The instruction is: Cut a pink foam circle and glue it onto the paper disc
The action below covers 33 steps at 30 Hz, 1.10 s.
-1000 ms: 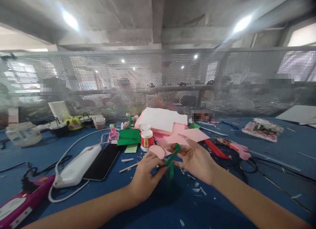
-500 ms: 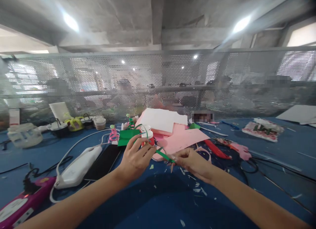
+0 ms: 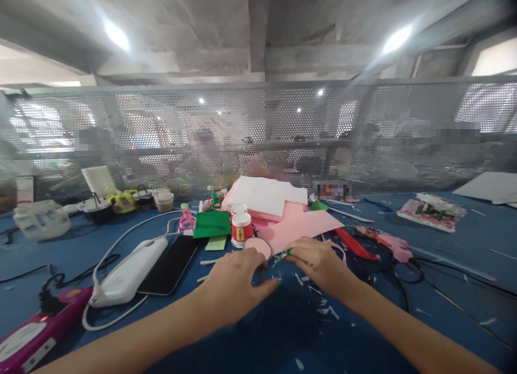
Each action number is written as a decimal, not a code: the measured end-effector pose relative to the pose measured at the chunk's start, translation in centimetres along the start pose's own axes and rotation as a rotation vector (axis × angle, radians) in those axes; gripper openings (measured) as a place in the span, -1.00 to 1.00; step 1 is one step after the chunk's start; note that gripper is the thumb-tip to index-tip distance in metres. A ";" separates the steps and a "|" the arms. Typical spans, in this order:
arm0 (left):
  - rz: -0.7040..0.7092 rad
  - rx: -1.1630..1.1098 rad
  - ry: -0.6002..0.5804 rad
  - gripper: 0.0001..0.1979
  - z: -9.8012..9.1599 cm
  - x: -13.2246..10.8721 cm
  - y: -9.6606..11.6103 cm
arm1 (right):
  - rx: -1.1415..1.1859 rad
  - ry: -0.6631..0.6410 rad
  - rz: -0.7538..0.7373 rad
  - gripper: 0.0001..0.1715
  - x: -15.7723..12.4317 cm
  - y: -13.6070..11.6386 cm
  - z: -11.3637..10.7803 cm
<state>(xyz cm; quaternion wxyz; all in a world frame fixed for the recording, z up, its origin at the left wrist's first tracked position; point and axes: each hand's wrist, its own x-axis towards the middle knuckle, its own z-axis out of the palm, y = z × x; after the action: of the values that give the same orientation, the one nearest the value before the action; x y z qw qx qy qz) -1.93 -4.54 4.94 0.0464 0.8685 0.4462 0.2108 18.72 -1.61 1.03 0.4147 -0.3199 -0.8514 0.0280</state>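
My right hand (image 3: 319, 262) pinches a green paper strip (image 3: 288, 252), most of which is hidden by the fingers. My left hand (image 3: 232, 282) is open, its thumb apart from the bent fingers and nothing visible between them. Just beyond the left fingers lies a round pink disc (image 3: 258, 248) with a dark rim. Behind that stands a red and white tub (image 3: 241, 231), with another white lid close behind it. A green paper sheet (image 3: 212, 224) rests left of the tub, over a pale green piece (image 3: 216, 243). Pink paper (image 3: 302, 231) spreads beyond my right hand.
At left are a black phone (image 3: 172, 266), a white power bank (image 3: 131, 272) with its cable, and a magenta power strip (image 3: 44, 331). To the right lie a red-handled tool (image 3: 357, 245) and a pink glue gun (image 3: 393, 246). A perforated screen (image 3: 258, 132) stands behind.
The green strip, earlier stretched between both hands, is now in the right hand only, mostly hidden. My left hand has let go and moved lower, uncovering the tub and the pink disc.
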 end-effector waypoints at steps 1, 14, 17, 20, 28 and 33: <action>-0.050 -0.120 -0.068 -0.75 -0.2 0.1 0.0 | -0.057 -0.018 -0.066 -0.69 0.0 0.0 -0.1; -0.364 -1.451 -0.482 -0.68 2.1 1.4 -2.4 | -0.183 0.060 -0.309 -0.66 -0.6 -1.3 -1.0; -0.393 -1.572 -0.455 -0.71 2.5 0.8 -1.6 | -0.137 0.113 -0.248 -0.68 -0.7 -1.3 -0.8; -0.342 -1.618 -0.482 -0.76 2.8 0.4 -1.1 | -0.070 0.153 -0.172 -0.68 -0.7 -1.6 -0.6; -0.293 -1.499 -0.351 -0.66 3.6 0.4 -0.8 | 0.120 0.064 0.039 -0.58 0.1 -2.2 0.3; -0.195 -1.327 -0.322 -0.66 3.1 0.7 -0.8 | 0.313 0.021 0.205 -0.40 0.0 -2.4 1.1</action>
<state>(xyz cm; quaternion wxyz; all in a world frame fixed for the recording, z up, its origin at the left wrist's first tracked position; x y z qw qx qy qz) -0.90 -3.22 2.11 0.6525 0.6329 0.2865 0.3026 16.64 -3.29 1.04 0.4634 -0.3369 -0.7951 0.1990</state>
